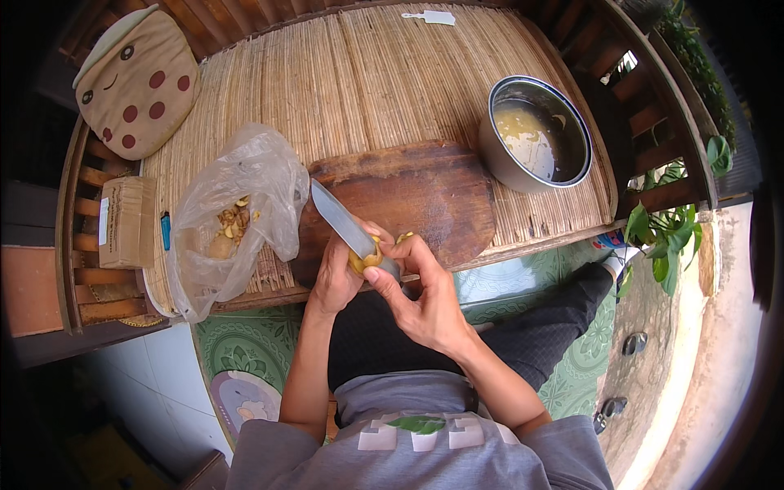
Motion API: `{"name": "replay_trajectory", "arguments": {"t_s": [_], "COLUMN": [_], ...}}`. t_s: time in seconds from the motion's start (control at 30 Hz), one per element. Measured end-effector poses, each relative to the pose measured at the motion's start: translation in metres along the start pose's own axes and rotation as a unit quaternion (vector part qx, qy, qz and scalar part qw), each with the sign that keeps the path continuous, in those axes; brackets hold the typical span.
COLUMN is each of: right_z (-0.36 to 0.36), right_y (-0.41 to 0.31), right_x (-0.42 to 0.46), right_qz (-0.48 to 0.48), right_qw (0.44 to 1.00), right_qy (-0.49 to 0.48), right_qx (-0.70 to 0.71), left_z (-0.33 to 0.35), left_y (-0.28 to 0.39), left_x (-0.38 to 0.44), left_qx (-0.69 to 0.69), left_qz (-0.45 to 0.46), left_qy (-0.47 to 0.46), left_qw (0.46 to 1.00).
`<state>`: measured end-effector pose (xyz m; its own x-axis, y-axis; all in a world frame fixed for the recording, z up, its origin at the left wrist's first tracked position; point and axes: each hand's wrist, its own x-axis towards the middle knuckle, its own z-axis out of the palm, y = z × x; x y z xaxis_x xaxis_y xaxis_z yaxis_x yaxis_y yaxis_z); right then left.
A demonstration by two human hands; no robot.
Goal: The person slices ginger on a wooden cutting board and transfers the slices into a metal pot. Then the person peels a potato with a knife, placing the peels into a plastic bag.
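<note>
My left hand (335,278) holds a small yellow-fleshed tuber (360,262), mostly covered by fingers and blade. In my right hand (422,294) is a kitchen knife (343,215), its broad blade lying across the tuber and its tip pointing up and left. My right thumb presses near the tuber, where a strip of peel shows. A bit of yellow peel (404,236) is by my right fingers. Both hands are above the near edge of a worn wooden cutting board (410,184). Left of the board, a clear plastic bag (245,171) contains peelings (231,222).
A metal pot (531,177) at right holds cloudy water with yellow pieces (520,131). On the slatted mat (367,79) are a cardboard box (127,222), a blue lighter (165,230), a cushion (141,92) and a white board-shaped item (432,17). Wooden railings (649,98) enclose the sides.
</note>
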<state>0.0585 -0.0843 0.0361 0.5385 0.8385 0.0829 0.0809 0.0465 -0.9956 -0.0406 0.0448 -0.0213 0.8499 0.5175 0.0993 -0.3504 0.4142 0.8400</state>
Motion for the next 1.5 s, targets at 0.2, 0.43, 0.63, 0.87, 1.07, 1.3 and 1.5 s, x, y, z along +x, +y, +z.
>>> {"name": "replay_trajectory", "arguments": {"t_s": [0.2, 0.43, 0.63, 0.87, 1.07, 1.3, 1.5], "right_z": [-0.009, -0.01, -0.018, -0.039, -0.041, -0.029, -0.026], "right_y": [-0.014, -0.009, -0.015, -0.012, -0.023, -0.026, -0.027], "right_x": [-0.001, -0.011, -0.002, 0.001, -0.001, -0.004, -0.008], "right_qz": [0.034, 0.12, 0.242, 0.334, 0.301, 0.115, 0.086], "right_qw": [0.998, 0.991, 0.927, 0.857, 0.904, 0.986, 0.986], "right_qy": [-0.059, -0.043, -0.055, -0.079, -0.07, -0.115, -0.115], "right_qx": [-0.013, 0.044, 0.283, 0.385, 0.296, -0.033, -0.083], "left_z": [-0.002, -0.001, 0.014, 0.009, 0.012, 0.013, 0.01], "left_y": [0.0, -0.002, 0.006, 0.003, 0.004, 0.004, 0.003], "left_x": [0.001, 0.002, -0.001, 0.005, 0.004, -0.001, -0.002], "left_qx": [-0.029, 0.057, 0.034, -0.025, 0.026, 0.037, 0.04], "left_qz": [0.003, 0.013, -0.014, 0.017, 0.004, -0.026, -0.028], "left_qy": [-0.007, -0.013, 0.054, 0.052, 0.044, 0.049, 0.043], "left_qw": [1.0, 0.998, 0.998, 0.998, 0.999, 0.998, 0.998]}}
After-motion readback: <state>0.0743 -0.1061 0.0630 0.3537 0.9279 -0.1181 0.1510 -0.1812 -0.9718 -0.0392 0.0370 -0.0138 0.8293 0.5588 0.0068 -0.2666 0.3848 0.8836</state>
